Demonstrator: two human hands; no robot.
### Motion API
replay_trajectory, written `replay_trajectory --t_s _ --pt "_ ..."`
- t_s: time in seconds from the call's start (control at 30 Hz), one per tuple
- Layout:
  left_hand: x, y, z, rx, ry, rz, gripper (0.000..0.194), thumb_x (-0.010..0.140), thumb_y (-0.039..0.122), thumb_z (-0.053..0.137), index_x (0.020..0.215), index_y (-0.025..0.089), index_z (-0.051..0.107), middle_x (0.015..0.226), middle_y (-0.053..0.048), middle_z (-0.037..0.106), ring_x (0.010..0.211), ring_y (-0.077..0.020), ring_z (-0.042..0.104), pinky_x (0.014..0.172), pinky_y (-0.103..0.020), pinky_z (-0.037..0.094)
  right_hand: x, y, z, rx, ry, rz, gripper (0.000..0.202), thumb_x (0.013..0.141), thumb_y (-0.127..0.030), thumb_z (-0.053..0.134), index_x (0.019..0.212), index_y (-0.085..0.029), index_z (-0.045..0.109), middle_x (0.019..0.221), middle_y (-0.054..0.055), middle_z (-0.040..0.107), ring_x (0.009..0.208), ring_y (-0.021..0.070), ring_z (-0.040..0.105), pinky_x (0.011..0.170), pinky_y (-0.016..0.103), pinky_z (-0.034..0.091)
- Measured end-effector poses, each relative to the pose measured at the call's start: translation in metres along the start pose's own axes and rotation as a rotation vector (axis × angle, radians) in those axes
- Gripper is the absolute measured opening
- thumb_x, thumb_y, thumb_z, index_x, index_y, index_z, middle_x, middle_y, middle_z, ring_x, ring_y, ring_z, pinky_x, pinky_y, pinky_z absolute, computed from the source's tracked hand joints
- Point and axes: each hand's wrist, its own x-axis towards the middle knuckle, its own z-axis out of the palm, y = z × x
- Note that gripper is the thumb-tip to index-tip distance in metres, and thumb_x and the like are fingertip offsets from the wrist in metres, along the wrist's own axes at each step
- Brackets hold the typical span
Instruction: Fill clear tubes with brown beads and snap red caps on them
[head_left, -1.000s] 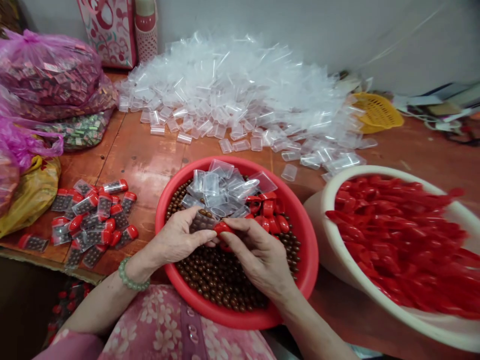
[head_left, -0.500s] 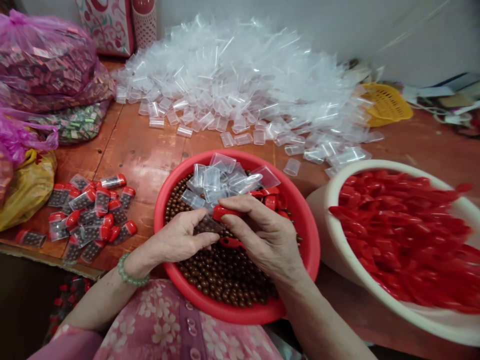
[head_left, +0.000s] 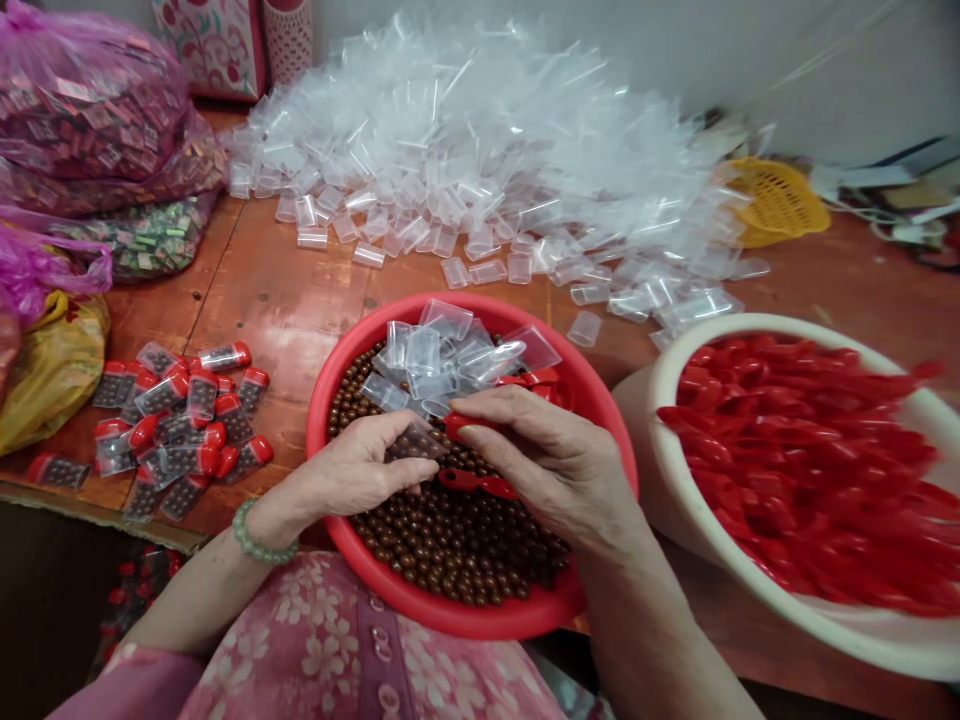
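Observation:
My left hand [head_left: 360,465] pinches a small clear plastic case [head_left: 415,442] with brown balls inside, between thumb and fingers. Just to its right, my right hand [head_left: 559,460] grips a red plastic cap [head_left: 466,426]; a gap separates cap and case. Both hands are over a red basin [head_left: 318,420] holding many shiny brown balls [head_left: 457,555]. A red piece with a hole in it [head_left: 476,483] lies on the balls below the cap. Empty clear cases [head_left: 427,360] are heaped at the basin's far side, beside more red pieces [head_left: 541,380] partly hidden by my right hand.
Capped cases filled with balls [head_left: 180,415] lie in a pile at left. A large heap of clear cases [head_left: 487,170] covers the back. At right stands a white tub [head_left: 664,400] of red pieces [head_left: 810,470]. Plastic bags [head_left: 90,110] and a yellow basket [head_left: 780,205] border the table.
My right hand has shifted slightly right with the red cap, widening the gap to the clear case. The left hand stays nearly in place, and the balls in its case show more plainly.

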Motion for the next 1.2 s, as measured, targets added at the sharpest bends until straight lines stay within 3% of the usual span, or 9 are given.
replay_trajectory --t_s 0.13,0.33,0.63,1.0,1.1,1.2 --pt "0.001 0.003 -0.001 -0.049 0.019 0.008 0.014 0.083 0.025 0.06 0.09 0.014 0.055 0.069 0.003 0.054 0.062 -0.0086 0.048 0.063 -0.023 0.039 -0.004 0.001 -0.005 -0.023 -0.045 0.011 0.024 0.087 -0.015 0.064 0.107 -0.027 0.069 0.096 0.001 0.071 0.086 0.0135 0.066 0.078 0.025 0.054" --pt "0.001 0.003 0.0 -0.062 0.014 -0.012 0.016 0.082 0.024 0.062 0.093 0.014 0.056 0.071 0.003 0.054 0.063 -0.0087 0.048 0.063 -0.023 0.038 0.004 -0.006 -0.008 -0.029 0.082 0.02 0.024 0.086 -0.015 0.065 0.106 -0.028 0.07 0.091 0.0 0.071 0.083 0.0136 0.066 0.076 0.026 0.054" --pt "0.002 0.0 -0.001 -0.033 -0.005 -0.019 0.016 0.08 0.022 0.061 0.093 0.014 0.057 0.072 0.003 0.054 0.066 -0.0106 0.05 0.066 -0.025 0.04 0.018 -0.014 0.009 -0.04 -0.032 -0.099 0.022 0.088 -0.014 0.062 0.107 -0.024 0.068 0.094 0.002 0.07 0.087 0.014 0.067 0.08 0.027 0.054" --pt "0.002 0.004 -0.001 -0.079 0.042 -0.027 0.017 0.082 0.021 0.061 0.097 0.014 0.058 0.072 0.002 0.057 0.065 -0.0091 0.054 0.067 -0.024 0.044 0.006 -0.015 -0.019 -0.1 -0.152 -0.026 0.017 0.089 -0.016 0.062 0.104 -0.021 0.069 0.092 0.003 0.07 0.083 0.0127 0.066 0.076 0.023 0.053" --pt "0.002 0.005 -0.001 -0.086 0.054 -0.027 0.017 0.081 0.02 0.062 0.096 0.014 0.058 0.071 0.003 0.058 0.065 -0.0088 0.055 0.068 -0.024 0.044 0.005 -0.016 -0.02 -0.089 -0.088 0.012 0.017 0.087 -0.017 0.065 0.102 -0.023 0.07 0.09 0.002 0.071 0.081 0.0138 0.067 0.074 0.024 0.054" --pt "0.002 0.006 -0.001 -0.127 0.06 -0.033 0.017 0.08 0.02 0.064 0.095 0.014 0.058 0.071 0.002 0.059 0.065 -0.0086 0.056 0.068 -0.024 0.044 0.005 -0.014 -0.009 -0.001 0.088 0.099 0.02 0.084 -0.019 0.068 0.102 -0.027 0.071 0.089 0.0 0.073 0.08 0.0148 0.068 0.074 0.027 0.055"
